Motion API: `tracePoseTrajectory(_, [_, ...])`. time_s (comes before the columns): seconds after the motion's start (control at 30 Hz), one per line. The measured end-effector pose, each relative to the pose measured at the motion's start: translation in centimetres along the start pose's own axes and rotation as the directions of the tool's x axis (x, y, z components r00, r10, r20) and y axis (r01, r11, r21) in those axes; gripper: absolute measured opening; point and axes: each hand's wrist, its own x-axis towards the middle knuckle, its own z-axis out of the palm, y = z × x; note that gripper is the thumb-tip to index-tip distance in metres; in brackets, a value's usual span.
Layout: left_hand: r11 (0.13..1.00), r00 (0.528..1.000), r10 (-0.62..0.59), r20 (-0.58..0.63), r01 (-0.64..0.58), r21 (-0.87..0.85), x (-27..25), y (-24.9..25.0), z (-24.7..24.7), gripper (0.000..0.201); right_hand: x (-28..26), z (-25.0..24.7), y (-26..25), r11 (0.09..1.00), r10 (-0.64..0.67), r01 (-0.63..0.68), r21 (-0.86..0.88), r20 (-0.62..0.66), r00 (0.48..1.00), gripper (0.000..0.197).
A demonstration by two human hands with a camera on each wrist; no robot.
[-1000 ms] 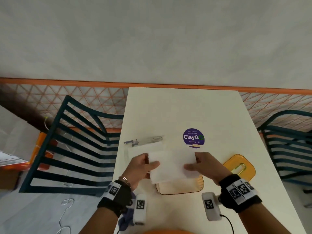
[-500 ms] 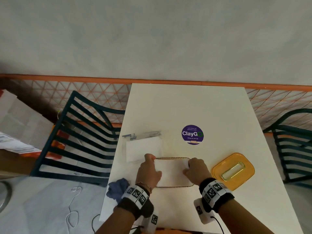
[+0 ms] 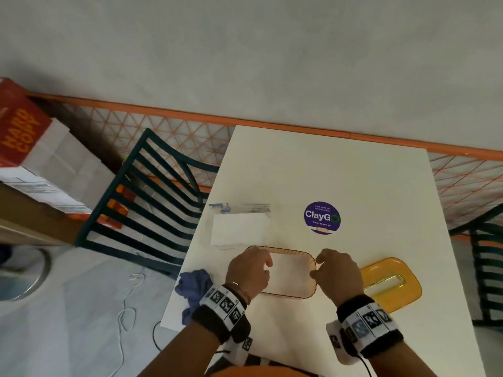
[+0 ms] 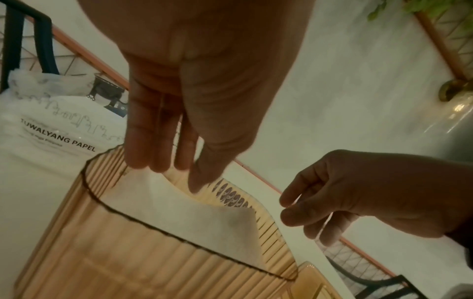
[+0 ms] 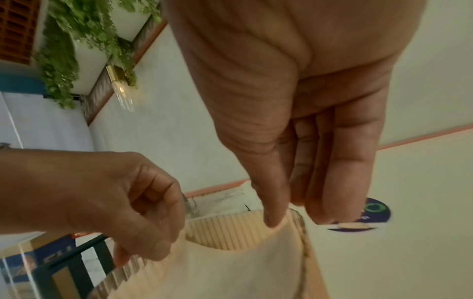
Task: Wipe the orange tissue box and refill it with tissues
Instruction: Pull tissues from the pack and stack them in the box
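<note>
— Head view: what's at lower centre?
— Both hands over the orange tissue box [image 3: 288,254]; lid [image 3: 389,284] at right.
— Left wrist view?
— Left hand [image 4: 194,97], fingers straight, touching tissues [image 4: 194,214] inside.
— Right wrist view?
— Right hand [image 5: 307,113], fingers extended, holding nothing; thumb on tissue.

The tissue box [image 3: 283,253] looks like translucent amber plastic, its walls finely ribbed from top to bottom, with a thin dark rim. The tissues [image 4: 194,214] inside it are soft, matt white paper. The lid [image 3: 392,284] is glossy yellow-orange plastic with a shiny rim around its slot. The counter [image 3: 340,172] is a smooth, matt off-white surface, and the round sticker [image 3: 322,217] on it is printed purple with a slight sheen. The tissue pack [image 3: 239,231] is wrapped in thin, clear, glossy film over white paper. The cloth [image 3: 194,287] is crumpled blue fabric. The chair [image 3: 147,202] looks like dark painted metal.
</note>
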Motion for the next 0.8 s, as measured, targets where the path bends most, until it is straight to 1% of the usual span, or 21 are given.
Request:
tracePoseTrajectory(0.03, [0.998, 0.996, 0.047, 0.08, -0.049, 0.028, 0.2, 0.3, 0.2, 0.021, 0.0, -0.1, 0.5, 1.0, 0.011, -0.011, 0.026, 0.006, 1.0, 0.033])
tracePoseTrajectory(0.07, [0.994, 0.981, 0.084, 0.176, -0.096, 0.06, 0.4, 0.7, 0.4, 0.023, 0.1, -0.2, 0.9, 0.998, 0.018, -0.02, 0.066, 0.034, 0.999, 0.03])
tracePoseTrajectory(0.1, [0.988, 0.954, 0.098, 0.282, -0.127, 0.086, 0.7, 1.2, 0.5, 0.028, 0.2, -0.2, 1.2, 0.993, 0.022, -0.031, 0.118, 0.075, 0.997, 0.026])
tracePoseTrajectory(0.13, [0.983, 0.924, 0.084, 0.374, -0.138, 0.12, 1.0, 1.7, 0.6, 0.034, 0.4, -0.2, 1.5, 0.983, 0.021, -0.041, 0.177, 0.114, 0.993, 0.018])
tracePoseTrajectory(0.17, [0.976, 0.899, 0.056, 0.434, -0.141, 0.166, 1.2, 2.2, 0.8, 0.039, 0.6, -0.2, 1.7, 0.974, 0.016, -0.048, 0.22, 0.145, 0.989, 0.01])
tracePoseTrajectory(0.2, [0.966, 0.884, 0.028, 0.466, -0.145, 0.216, 1.5, 2.6, 0.9, 0.043, 0.8, -0.2, 1.8, 0.967, 0.005, -0.047, 0.249, 0.165, 0.986, 0.004])
tracePoseTrajectory(0.23, [0.955, 0.879, 0.014, 0.477, -0.153, 0.254, 1.7, 2.8, 1.1, 0.045, 1.0, -0.2, 2.0, 0.962, 0.002, -0.048, 0.267, 0.171, 0.985, 0.007])
tracePoseTrajectory(0.3, [0.953, 0.878, 0.009, 0.479, -0.152, 0.261, 1.9, 2.8, 1.1, 0.045, 1.0, 0.0, 2.3, 0.946, 0.004, -0.06, 0.319, 0.174, 0.985, 0.012])
tracePoseTrajectory(0.33, [0.966, 0.88, 0.024, 0.474, -0.142, 0.216, 2.0, 2.7, 0.8, 0.043, 1.1, 0.2, 2.4, 0.939, 0.0, -0.06, 0.34, 0.172, 0.985, 0.011])
tracePoseTrajectory(0.37, [0.983, 0.894, 0.043, 0.447, -0.117, 0.141, 2.1, 2.3, 0.3, 0.04, 1.1, 0.3, 2.5, 0.933, -0.002, -0.059, 0.356, 0.169, 0.986, 0.009])
tracePoseTrajectory(0.4, [0.995, 0.917, 0.053, 0.396, -0.082, 0.056, 2.4, 1.9, -0.4, 0.036, 1.1, 0.4, 2.7, 0.928, -0.003, -0.06, 0.368, 0.169, 0.986, 0.007])
tracePoseTrajectory(0.43, [0.999, 0.945, 0.053, 0.321, -0.052, -0.012, 2.8, 1.4, -1.4, 0.032, 1.1, 0.4, 2.8, 0.924, 0.0, -0.064, 0.377, 0.169, 0.986, 0.004])
tracePoseTrajectory(0.5, [0.998, 0.992, 0.01, 0.127, -0.002, -0.06, 4.1, -0.2, -3.4, 0.025, 1.4, 0.5, 3.0, 0.92, 0.003, -0.066, 0.386, 0.162, 0.987, 0.003])
tracePoseTrajectory(0.57, [0.997, 0.997, -0.069, -0.021, 0.068, -0.024, 5.8, -2.1, -5.1, 0.023, 1.7, 0.6, 3.3, 0.923, 0.003, -0.053, 0.382, 0.131, 0.991, 0.007])
tracePoseTrajectory(0.6, [0.995, 0.993, -0.101, -0.056, 0.102, 0.004, 6.6, -3.2, -5.6, 0.025, 1.7, 0.6, 3.4, 0.928, 0.003, -0.044, 0.369, 0.113, 0.994, 0.01])
tracePoseTrajectory(0.63, [0.991, 0.99, -0.129, -0.062, 0.131, 0.038, 7.5, -4.2, -6.0, 0.031, 1.7, 0.6, 3.4, 0.936, 0.002, -0.038, 0.351, 0.101, 0.995, 0.011])
tracePoseTrajectory(0.67, [0.986, 0.988, -0.147, -0.039, 0.15, 0.075, 8.4, -5.2, -6.2, 0.04, 1.6, 0.7, 3.5, 0.941, 0.003, -0.035, 0.337, 0.093, 0.996, 0.011])
tracePoseTrajectory(0.7, [0.982, 0.988, -0.156, 0.0, 0.155, 0.111, 9.2, -6.0, -6.2, 0.054, 1.5, 0.7, 3.5, 0.942, 0.009, -0.039, 0.333, 0.092, 0.996, 0.01])
tracePoseTrajectory(0.77, [0.976, 0.982, -0.153, 0.107, 0.133, 0.173, 10.4, -7.0, -6.0, 0.084, 1.5, 0.7, 3.5, 0.935, 0.033, -0.068, 0.347, 0.105, 0.994, 0.01])
tracePoseTrajectory(0.8, [0.971, 0.98, -0.14, 0.139, 0.109, 0.212, 10.8, -7.2, -5.8, 0.093, 1.6, 0.8, 3.5, 0.935, 0.049, -0.084, 0.345, 0.109, 0.993, 0.008])
